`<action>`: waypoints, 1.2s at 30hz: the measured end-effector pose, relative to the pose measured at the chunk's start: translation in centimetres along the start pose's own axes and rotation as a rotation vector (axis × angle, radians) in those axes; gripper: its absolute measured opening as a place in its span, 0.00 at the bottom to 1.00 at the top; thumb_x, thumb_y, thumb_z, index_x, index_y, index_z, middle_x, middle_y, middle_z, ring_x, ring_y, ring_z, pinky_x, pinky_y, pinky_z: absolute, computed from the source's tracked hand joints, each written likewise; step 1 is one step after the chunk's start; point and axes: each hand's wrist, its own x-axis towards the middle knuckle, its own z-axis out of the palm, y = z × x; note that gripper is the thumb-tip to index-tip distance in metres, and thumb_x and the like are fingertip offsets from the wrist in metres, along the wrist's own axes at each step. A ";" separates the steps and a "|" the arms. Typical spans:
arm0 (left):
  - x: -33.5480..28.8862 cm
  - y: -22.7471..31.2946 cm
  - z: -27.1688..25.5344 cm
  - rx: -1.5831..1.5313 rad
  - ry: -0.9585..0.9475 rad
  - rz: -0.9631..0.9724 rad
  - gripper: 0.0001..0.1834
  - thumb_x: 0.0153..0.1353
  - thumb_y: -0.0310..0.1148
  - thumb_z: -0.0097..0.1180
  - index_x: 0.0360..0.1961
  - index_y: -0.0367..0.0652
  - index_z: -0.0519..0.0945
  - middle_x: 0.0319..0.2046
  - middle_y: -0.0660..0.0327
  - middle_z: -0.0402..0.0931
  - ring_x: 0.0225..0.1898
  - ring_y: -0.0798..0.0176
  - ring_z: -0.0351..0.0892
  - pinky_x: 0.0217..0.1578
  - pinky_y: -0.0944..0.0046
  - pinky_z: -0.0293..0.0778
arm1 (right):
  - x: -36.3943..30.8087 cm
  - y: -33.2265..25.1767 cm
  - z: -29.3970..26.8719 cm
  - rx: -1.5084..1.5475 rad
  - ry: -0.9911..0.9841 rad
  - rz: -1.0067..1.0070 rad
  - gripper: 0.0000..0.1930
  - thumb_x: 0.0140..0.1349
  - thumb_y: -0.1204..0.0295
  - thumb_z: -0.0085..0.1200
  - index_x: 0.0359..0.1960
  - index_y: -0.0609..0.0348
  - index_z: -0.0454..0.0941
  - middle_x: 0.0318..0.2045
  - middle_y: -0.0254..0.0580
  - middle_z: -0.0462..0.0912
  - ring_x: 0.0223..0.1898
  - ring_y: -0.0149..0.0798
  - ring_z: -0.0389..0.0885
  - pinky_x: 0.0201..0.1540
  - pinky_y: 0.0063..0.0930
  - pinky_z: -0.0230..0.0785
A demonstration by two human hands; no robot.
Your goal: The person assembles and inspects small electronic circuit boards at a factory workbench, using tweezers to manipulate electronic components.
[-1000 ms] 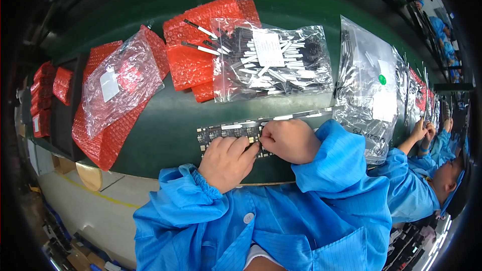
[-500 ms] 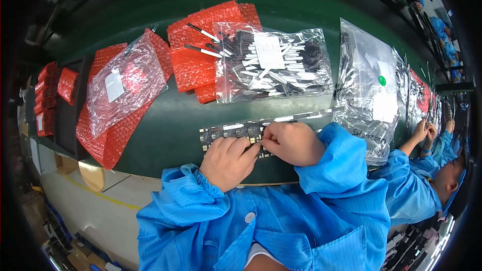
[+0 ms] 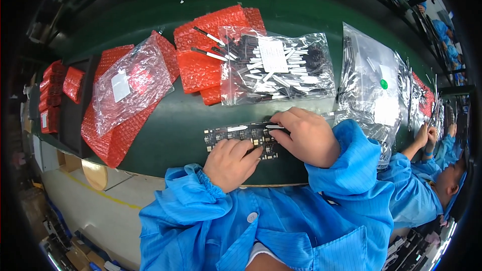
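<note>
Table (image 3: 165, 135): dark green, long.
Clear bag (image 3: 276, 68): full of small strips, behind the board.
Board (image 3: 236, 134): dark, flat on the table's near edge.
Right hand (image 3: 306, 138): fingers pinch a white strip (image 3: 275, 127) onto the board.
Left hand (image 3: 231, 163): fingers curled, pressing the board.

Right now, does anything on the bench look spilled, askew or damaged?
Nothing stands out as damaged. A few loose strips lie outside the clear bag of strips, on the red bubble wrap. Both hands, left and right, rest on the dark circuit board.

Green belt (image 3: 165, 135) carries circuit board (image 3: 236, 134), red bubble-wrap (image 3: 201, 65), clear bags (image 3: 276, 65).
</note>
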 end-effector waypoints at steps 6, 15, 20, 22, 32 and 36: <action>-0.4 -0.1 -0.7 -0.050 -0.032 0.019 0.17 0.41 0.30 0.62 0.37 0.45 0.80 0.36 0.62 0.71 0.37 0.59 0.72 0.38 0.60 0.68 | -0.3 0.8 0.9 -0.041 -0.042 -0.108 0.14 0.48 0.70 0.59 0.39 0.53 0.78 0.28 0.39 0.76 0.30 0.45 0.77 0.36 0.34 0.71; 0.8 -1.0 -1.1 0.051 -0.130 -0.005 0.27 0.40 0.39 0.65 0.46 0.49 0.76 0.52 0.55 0.68 0.55 0.51 0.63 0.53 0.50 0.61 | -2.3 1.1 0.3 -0.368 -0.052 -0.223 0.16 0.48 0.68 0.56 0.42 0.46 0.78 0.22 0.37 0.69 0.28 0.39 0.74 0.29 0.31 0.66; 0.8 -0.9 -1.3 0.086 -0.206 -0.031 0.27 0.38 0.42 0.66 0.45 0.53 0.77 0.52 0.52 0.67 0.56 0.46 0.62 0.55 0.46 0.57 | -4.4 1.5 -1.7 -0.349 -0.238 -0.089 0.14 0.55 0.69 0.46 0.43 0.49 0.77 0.27 0.38 0.72 0.32 0.40 0.75 0.36 0.33 0.67; 0.8 -1.0 -1.3 0.076 -0.205 -0.016 0.27 0.37 0.42 0.67 0.44 0.54 0.77 0.52 0.51 0.67 0.55 0.44 0.62 0.55 0.45 0.57 | -4.9 1.7 -2.2 -0.265 -0.208 -0.086 0.13 0.53 0.68 0.48 0.41 0.50 0.78 0.28 0.38 0.73 0.33 0.40 0.75 0.37 0.33 0.68; 1.0 -0.9 -0.8 0.094 -0.209 -0.029 0.27 0.38 0.42 0.66 0.45 0.54 0.78 0.53 0.49 0.66 0.56 0.43 0.61 0.56 0.44 0.55 | -6.5 3.5 -2.5 -0.220 -0.168 0.094 0.17 0.49 0.66 0.59 0.41 0.55 0.77 0.32 0.42 0.79 0.35 0.44 0.79 0.39 0.32 0.71; 1.3 -0.7 -0.8 0.085 -0.213 -0.041 0.27 0.39 0.42 0.65 0.45 0.54 0.78 0.53 0.48 0.65 0.56 0.42 0.61 0.56 0.44 0.54 | -6.5 3.3 -2.4 -0.217 -0.166 0.122 0.19 0.50 0.65 0.58 0.44 0.55 0.75 0.31 0.42 0.79 0.34 0.44 0.79 0.39 0.33 0.71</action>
